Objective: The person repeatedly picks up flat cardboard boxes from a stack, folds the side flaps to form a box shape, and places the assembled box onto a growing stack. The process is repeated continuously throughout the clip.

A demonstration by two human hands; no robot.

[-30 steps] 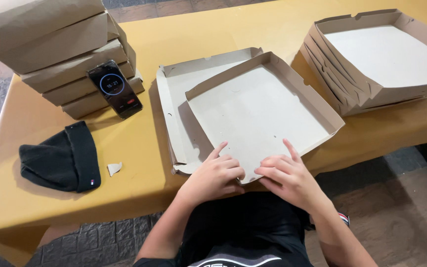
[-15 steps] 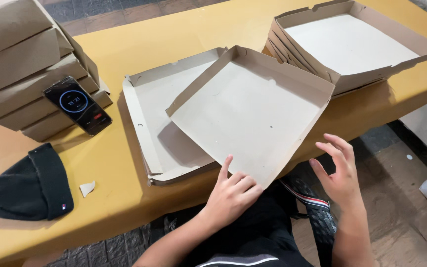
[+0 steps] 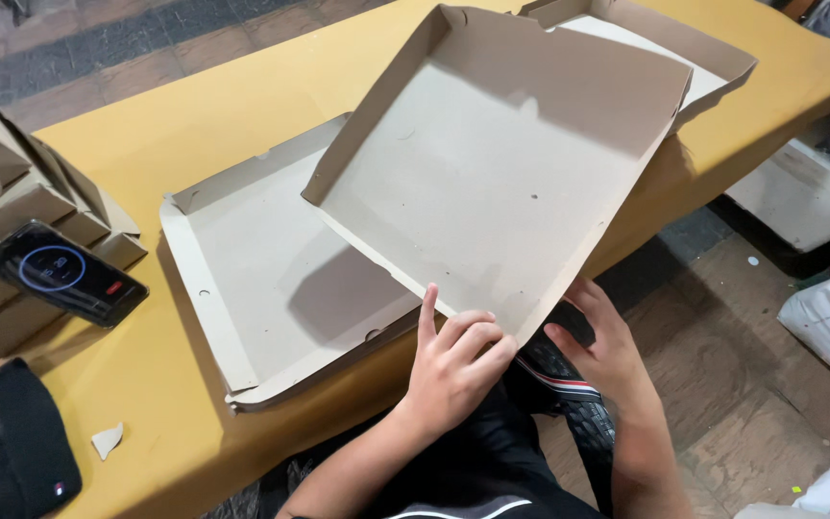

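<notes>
In the head view, a shallow cardboard box half [image 3: 506, 159] is held tilted up in the centre of the frame, above a second box half [image 3: 271, 279] lying flat on the yellow table [image 3: 175, 125]. The left hand [image 3: 449, 370], lower centre, pinches the raised half's near corner, forefinger on its inner face, other fingers curled at the edge. The right hand [image 3: 607, 346] sits just right of it, fingers loosely spread under the same edge. A phone [image 3: 62, 273] rests on stacked boxes [image 3: 12, 202] at the left edge.
</notes>
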